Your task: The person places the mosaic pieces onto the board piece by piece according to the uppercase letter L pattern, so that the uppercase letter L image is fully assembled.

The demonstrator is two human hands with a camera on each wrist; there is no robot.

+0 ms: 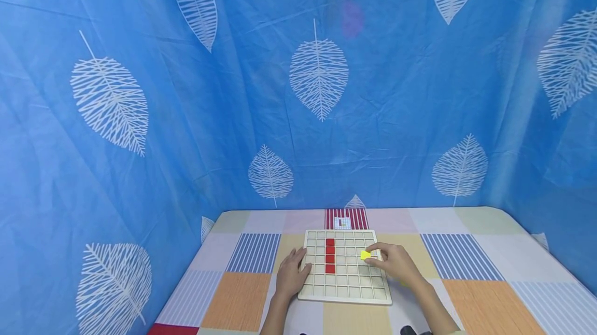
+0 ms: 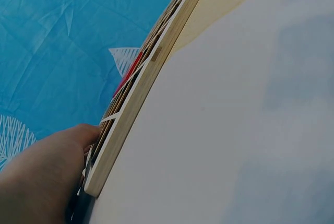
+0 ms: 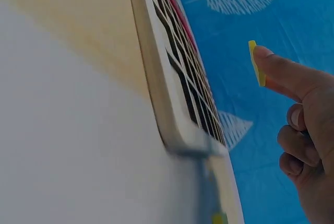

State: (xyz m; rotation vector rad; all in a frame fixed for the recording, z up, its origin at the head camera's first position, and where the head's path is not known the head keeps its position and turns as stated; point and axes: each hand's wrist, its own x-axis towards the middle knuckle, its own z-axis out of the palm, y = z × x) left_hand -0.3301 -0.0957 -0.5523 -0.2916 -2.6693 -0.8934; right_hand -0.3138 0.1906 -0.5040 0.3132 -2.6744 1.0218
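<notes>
A wooden grid board lies flat on the cloth, with a column of red tiles left of its middle. My left hand rests on the board's left edge, thumb over the grid; in the left wrist view the thumb touches the rim, and the other fingers are mostly hidden. Above the right part of the grid, my right hand pinches a yellow tile between thumb and index finger. In the right wrist view this yellow tile is held clear of the board, with the remaining fingers curled in.
Behind the board lies a small card with a grid pattern. Something yellow sits by my right forearm, partly hidden. A dark object shows at the near edge. Blue leaf-print curtains enclose the patchwork-covered table.
</notes>
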